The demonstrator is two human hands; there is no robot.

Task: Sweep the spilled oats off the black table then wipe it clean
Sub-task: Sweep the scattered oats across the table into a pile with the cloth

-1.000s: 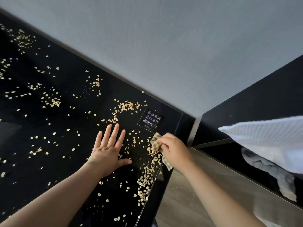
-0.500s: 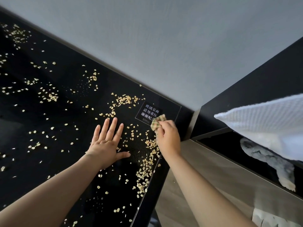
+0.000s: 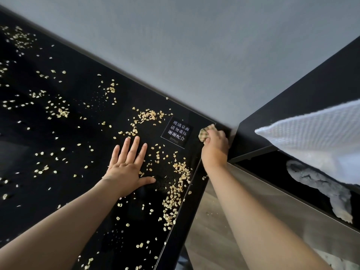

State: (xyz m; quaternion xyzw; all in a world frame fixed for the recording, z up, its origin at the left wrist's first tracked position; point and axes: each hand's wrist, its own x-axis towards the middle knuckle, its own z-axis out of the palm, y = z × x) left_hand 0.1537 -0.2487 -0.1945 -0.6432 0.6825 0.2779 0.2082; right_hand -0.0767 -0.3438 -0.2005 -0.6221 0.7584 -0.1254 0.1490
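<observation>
Spilled oats [image 3: 175,193] lie scattered over the glossy black table [image 3: 78,191], thickest in a band along its right edge. My left hand [image 3: 128,166] rests flat on the tabletop, fingers spread, with oats around it. My right hand [image 3: 214,147] is at the table's far right corner, fingers closed on a small checked beige cloth [image 3: 205,131] pressed to the surface. Most of the cloth is hidden in the fist.
A label with white characters [image 3: 178,132] is stuck near the corner. A grey wall [image 3: 194,55] runs behind the table. Right of the table's edge is wooden floor [image 3: 214,240], a second black surface [image 3: 311,90] and a white textured pillow [image 3: 315,137].
My right hand has slid the cloth from the oat band near the right edge up to the table's far corner. My left hand has stayed flat in place.
</observation>
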